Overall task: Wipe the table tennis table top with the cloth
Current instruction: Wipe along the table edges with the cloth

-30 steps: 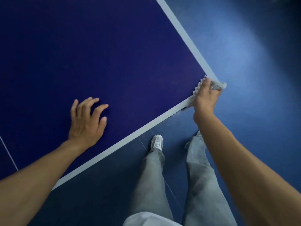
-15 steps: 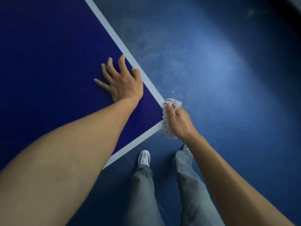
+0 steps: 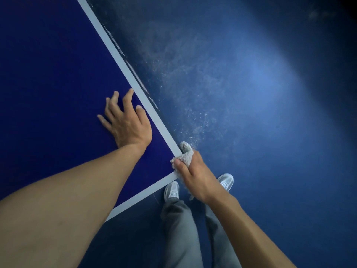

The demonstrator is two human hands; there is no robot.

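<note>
- The person stands at the near corner of the table tennis table top [image 3: 48,74]. The head camera looks down over both forearms.
- Right hand [image 3: 200,179] grips the cloth [image 3: 185,154], thumb clamped over the bunched pile and fingers curled round it. The cloth sits at the corner where the two white edge lines [image 3: 123,64] meet. Part of it lies on the line and part hangs past the edge.
- Left hand [image 3: 128,124] lies flat on the blue surface just inside the side line, fingers straight and spread. It holds nothing and reads as a brace.
- Step in hand, by my judgement: wiping the corner and rim.
- To do it well, flatten the wad so more cloth meets the surface, since a tight bunch touches only a narrow strip. Press evenly and draw it along the white line in one direction, overlapping the strokes.
- Carry dirt off the edge, away from the wiped area. Pale specks [image 3: 183,89] lie on the floor [image 3: 260,84] beside the side edge. They are possibly swept-off dust, but I cannot confirm it.
- The left palm covers surface that is to be cleaned. That patch wants a pass once the hand lifts, or prints may show.
- Risk: with the cloth half off the corner, it could slip from under the thumb. A fuller hold would help.
- I can make out no streaks on the blue top, and I cannot tell how much of it has been wiped.
- Pale shoes [image 3: 172,190] stand close under the end edge.
</note>
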